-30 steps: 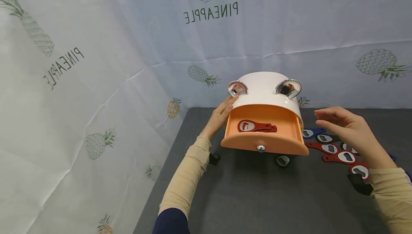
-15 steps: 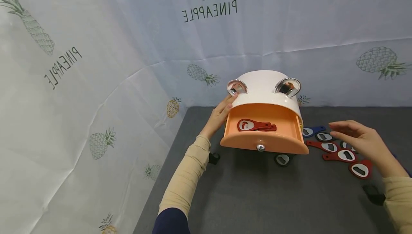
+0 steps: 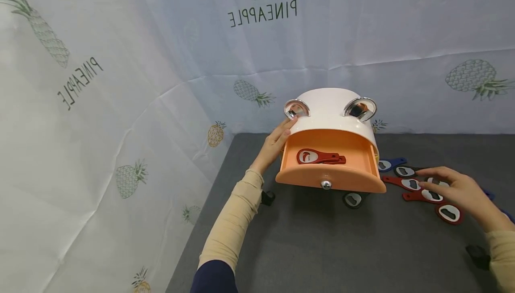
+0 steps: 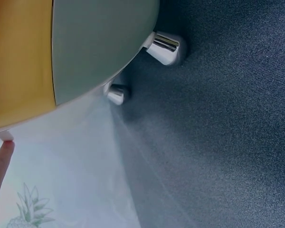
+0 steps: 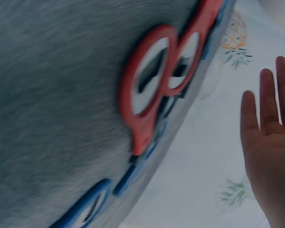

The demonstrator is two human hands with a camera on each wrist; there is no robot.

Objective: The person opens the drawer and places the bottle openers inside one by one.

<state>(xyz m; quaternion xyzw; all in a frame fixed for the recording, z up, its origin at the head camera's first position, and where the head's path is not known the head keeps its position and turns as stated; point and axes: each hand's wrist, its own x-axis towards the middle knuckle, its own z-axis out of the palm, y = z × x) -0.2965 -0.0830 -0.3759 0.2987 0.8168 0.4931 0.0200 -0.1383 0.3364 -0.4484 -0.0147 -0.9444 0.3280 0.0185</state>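
Note:
My left hand rests against the left side of a white box with two shiny eye-like rings, its fingers near the left ring. The box's orange drawer is pulled out and has red bottle openers lying inside. At the right, my right hand hovers over a group of flat bottle openers, thumb and fingers apart and holding nothing. Among them are a red bottle opener, a black one and a blue bottle opener. In the right wrist view the fingers are straight.
A black bottle opener lies partly under the drawer front. Silver feet hold the box up off the grey tabletop. Behind and to the left hangs a pale pineapple-print cloth.
My right hand has moved right and then lowered from beside the box toward the bottle openers. The left hand, box and drawer stay where they were.

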